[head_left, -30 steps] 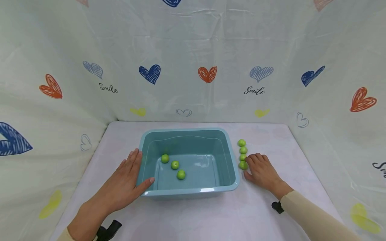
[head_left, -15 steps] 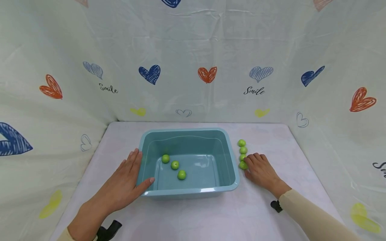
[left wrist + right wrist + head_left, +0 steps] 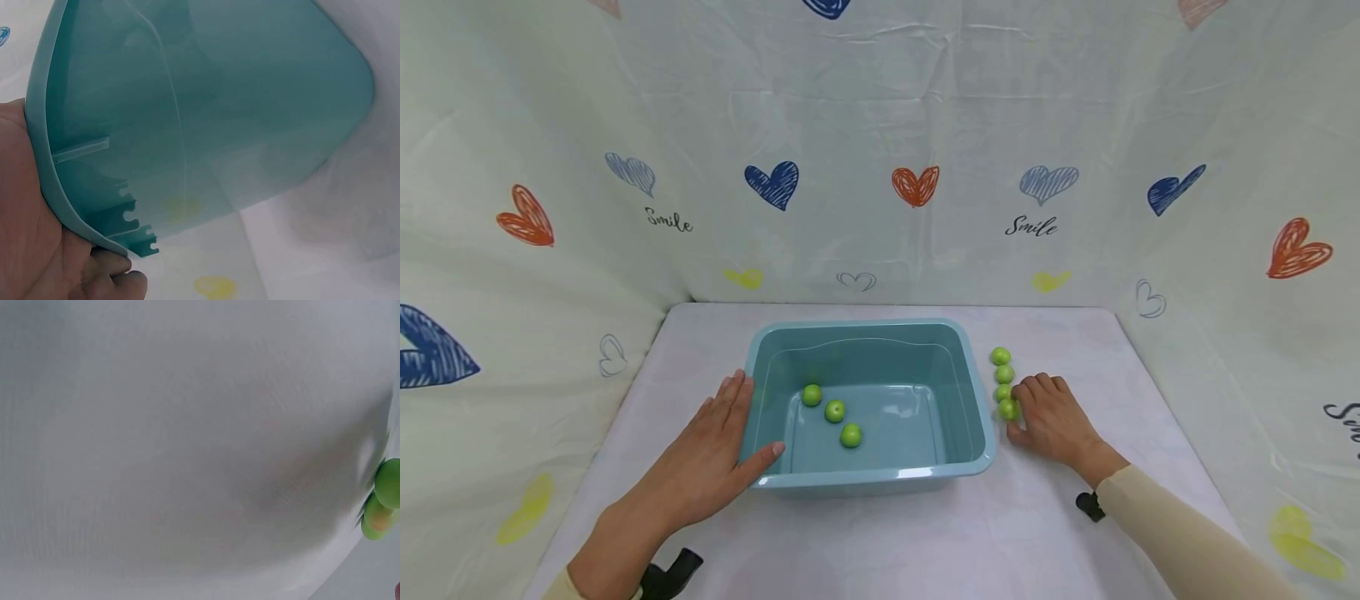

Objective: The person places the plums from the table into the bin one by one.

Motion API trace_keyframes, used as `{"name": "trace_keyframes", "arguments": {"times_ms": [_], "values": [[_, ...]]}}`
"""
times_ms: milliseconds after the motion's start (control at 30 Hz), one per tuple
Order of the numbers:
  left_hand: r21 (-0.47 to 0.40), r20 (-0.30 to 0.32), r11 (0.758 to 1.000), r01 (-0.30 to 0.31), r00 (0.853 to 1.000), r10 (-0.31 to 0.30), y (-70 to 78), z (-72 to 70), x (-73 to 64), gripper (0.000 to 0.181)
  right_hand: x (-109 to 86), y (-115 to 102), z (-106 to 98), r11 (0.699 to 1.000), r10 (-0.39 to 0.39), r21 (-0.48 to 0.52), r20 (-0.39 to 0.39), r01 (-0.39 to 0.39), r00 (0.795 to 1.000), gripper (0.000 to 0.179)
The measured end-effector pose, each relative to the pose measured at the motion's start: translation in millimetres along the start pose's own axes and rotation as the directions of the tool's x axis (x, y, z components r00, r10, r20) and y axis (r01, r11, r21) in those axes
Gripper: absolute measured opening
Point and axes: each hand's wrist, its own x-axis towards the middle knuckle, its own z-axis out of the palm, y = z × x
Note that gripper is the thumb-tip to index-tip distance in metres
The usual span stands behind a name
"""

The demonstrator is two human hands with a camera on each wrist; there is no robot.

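My left hand point(image 3: 715, 437) lies with straight fingers along the left rim of a blue-green plastic tub point(image 3: 872, 477), thumb over the near corner. In the left wrist view, that hand point(image 3: 37, 212) is right against the tub's rim. Inside the tub sit three small green apples point(image 3: 834, 411), apart from one another. Right of the tub, my right hand point(image 3: 1054, 423) pinches the nearest small green apple point(image 3: 1008, 409) of a short row between thumb and fingers. The right wrist view catches only green apples point(image 3: 389, 484) at its right edge.
Beyond the pinched apple, the row of small green apples point(image 3: 1004, 374) runs away from me beside the tub's right wall. All stand on a white-covered table point(image 3: 880, 550). A white curtain point(image 3: 850, 100) printed with hearts encloses the back and sides.
My right hand's fingers have closed on the nearest apple in the row, and that apple has shifted slightly right and away from me. The left hand and tub have not moved.
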Motion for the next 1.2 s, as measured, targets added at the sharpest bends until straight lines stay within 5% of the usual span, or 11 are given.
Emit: {"name": "trace_keyframes", "arguments": {"times_ms": [567,933,1200], "values": [[0.018,-0.011,1.000,-0.011,1.000,0.011,-0.7,0.6,0.7,0.101,27.9,16,-31,1.000,-0.028,0.004,-0.094,0.029,0.995,0.041],[0.048,-0.019,0.999,-0.013,1.000,0.014,-0.9,-0.3,-0.3,0.101,103.1,16,-100,0.995,-0.095,0.000,-0.206,0.097,0.974,0.038],[0.053,-0.014,0.998,-0.019,1.000,0.020,-0.9,-1.0,0.3,0.100,163.6,-26,-139,0.972,-0.209,0.046,-0.264,0.229,0.942,0.036]]}}
